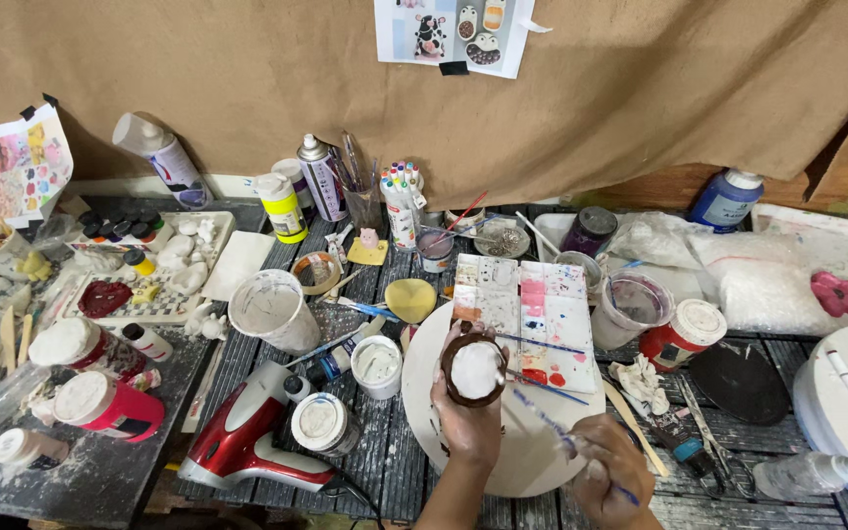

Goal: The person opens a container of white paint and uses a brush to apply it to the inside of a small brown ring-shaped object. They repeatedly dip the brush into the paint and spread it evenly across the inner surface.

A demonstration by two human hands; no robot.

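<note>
A round brown piece (474,368) with a white face is sitting in the left hand (465,417), whose grip is grasping it above a white disc (522,456) on the table (365,461). The right hand (609,476), near and right, is pinching a thin brush (552,417). Just beyond is lying a stained palette (527,314); a red dryer (242,437) is lying to the left.
</note>
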